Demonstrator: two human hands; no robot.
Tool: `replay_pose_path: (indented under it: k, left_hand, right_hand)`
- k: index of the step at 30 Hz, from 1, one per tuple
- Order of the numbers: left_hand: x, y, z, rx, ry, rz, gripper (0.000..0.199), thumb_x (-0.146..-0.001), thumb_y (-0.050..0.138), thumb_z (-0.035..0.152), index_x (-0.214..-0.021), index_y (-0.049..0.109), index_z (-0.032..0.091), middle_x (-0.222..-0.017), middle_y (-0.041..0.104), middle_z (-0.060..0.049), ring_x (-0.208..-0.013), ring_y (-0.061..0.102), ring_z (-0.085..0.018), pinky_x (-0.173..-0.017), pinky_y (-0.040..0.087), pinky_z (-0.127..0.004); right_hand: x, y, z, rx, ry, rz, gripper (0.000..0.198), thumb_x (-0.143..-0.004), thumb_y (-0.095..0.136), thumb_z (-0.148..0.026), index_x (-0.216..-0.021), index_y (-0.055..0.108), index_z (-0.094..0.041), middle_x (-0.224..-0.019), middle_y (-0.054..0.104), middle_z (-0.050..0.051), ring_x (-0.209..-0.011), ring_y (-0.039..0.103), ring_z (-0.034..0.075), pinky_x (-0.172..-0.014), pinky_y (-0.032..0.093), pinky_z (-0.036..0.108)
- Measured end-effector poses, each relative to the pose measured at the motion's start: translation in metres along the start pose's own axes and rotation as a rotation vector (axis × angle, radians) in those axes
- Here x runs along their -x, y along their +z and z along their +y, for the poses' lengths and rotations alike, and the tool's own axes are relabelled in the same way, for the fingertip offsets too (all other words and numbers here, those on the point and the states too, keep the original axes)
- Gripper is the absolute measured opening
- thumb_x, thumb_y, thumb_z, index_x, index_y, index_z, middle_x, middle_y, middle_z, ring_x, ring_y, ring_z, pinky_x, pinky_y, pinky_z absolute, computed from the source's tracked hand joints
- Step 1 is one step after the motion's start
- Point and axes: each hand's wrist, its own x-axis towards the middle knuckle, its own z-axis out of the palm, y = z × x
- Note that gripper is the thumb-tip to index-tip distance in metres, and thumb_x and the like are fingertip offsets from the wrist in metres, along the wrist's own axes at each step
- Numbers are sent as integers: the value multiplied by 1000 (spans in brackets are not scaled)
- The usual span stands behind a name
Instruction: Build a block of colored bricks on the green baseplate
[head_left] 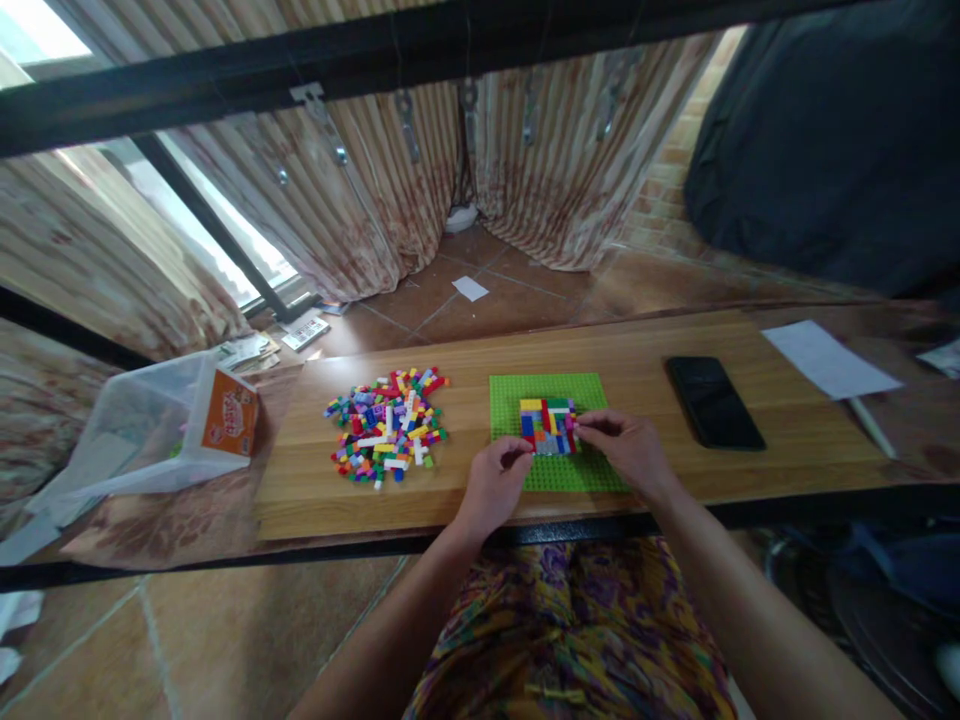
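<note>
A square patchwork of coloured building bricks sits on a green baseplate. At its right edge, my right hand pinches a small magenta brick between thumb and fingertips; whether the brick is pressed down there I cannot tell. My left hand is closed at the patchwork's lower left corner, its fingertips together and touching or very near it. What those fingers hold, if anything, is too small to make out. Left of the baseplate lies a loose heap of mixed bricks.
A black phone rests on the wooden board to the right. Beyond it are a white paper and a white pen-like stick. A clear plastic bin with an orange label stands at the far left. A dark bar crosses above.
</note>
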Motion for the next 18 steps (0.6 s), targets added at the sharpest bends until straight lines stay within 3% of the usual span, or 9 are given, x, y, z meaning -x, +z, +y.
replay_pose_path:
  k: [18]
  left_hand:
    - [1,1,2,-3,-5,-4,14,-81,58,19,-86,71,16,-78,70,-1,-67,59,-12,-64,45,-22]
  right_hand:
    - [-2,1,-7,29,114,8,41,-57,80,-54,-75,72,-18,-61,65,2,-55,54,13,-51,43,27]
